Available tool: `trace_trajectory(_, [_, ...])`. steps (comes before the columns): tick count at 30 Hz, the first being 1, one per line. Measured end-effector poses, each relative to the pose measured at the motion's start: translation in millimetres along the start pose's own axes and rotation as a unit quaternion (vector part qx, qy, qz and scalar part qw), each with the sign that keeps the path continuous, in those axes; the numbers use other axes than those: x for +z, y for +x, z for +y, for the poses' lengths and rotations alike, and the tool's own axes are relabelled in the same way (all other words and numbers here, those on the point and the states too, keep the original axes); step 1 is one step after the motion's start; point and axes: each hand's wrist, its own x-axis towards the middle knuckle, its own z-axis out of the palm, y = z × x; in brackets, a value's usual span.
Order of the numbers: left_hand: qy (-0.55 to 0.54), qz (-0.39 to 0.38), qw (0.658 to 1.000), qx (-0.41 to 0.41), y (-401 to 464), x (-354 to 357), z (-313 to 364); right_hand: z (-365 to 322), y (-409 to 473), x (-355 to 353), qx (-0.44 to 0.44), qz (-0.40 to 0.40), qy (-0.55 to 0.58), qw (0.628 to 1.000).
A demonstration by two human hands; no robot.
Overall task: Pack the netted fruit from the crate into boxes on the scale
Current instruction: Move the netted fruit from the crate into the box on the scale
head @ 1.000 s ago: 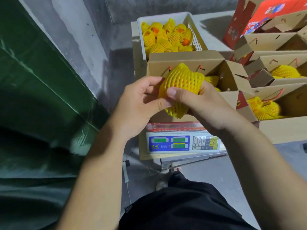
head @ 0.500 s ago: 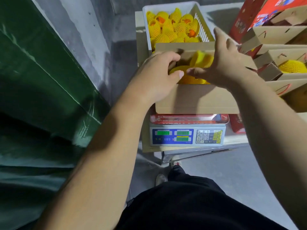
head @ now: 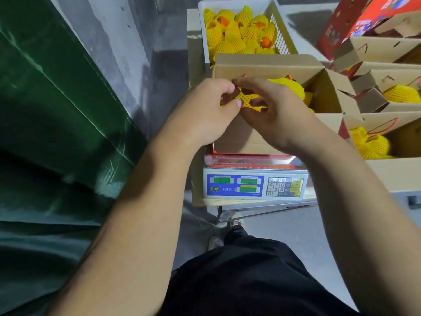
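Observation:
A brown cardboard box (head: 268,65) stands open on the digital scale (head: 255,185). Both my hands meet over its near left corner. My left hand (head: 205,112) pinches the loose end of a yellow foam net (head: 247,100), and my right hand (head: 275,112) grips the same net from the right. The netted fruit (head: 289,86) bulges out behind my right hand, inside the box. Behind the box a white crate (head: 280,26) holds several more yellow-netted orange fruits (head: 237,33).
Further open cardboard boxes (head: 385,124) with netted fruit stand to the right, and a red printed carton (head: 373,17) at the back right. A green tarpaulin (head: 57,110) and a grey wall fill the left. My dark trousers and shoes show below the scale.
The hands went from holding the fruit above the box to lowering it inside; now they have come together at the near left corner, working the net's end.

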Motion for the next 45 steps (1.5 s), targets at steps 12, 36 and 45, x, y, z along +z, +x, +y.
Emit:
trace_trajectory(12, [-0.004, 0.001, 1.000, -0.016, -4, 3, 4, 3, -3, 1, 0.014, -0.035, 0.039, 0.999])
trace_trajectory(36, [-0.071, 0.067, 0.995, -0.017, 201, 53, 26, 141, 168, -92, 0.050, -0.046, -0.030, 0.997])
trace_trajectory(45, [0.059, -0.029, 0.971, -0.230, 353, 109, -33, 223, 295, -28, 0.144, -0.259, -0.184, 0.937])
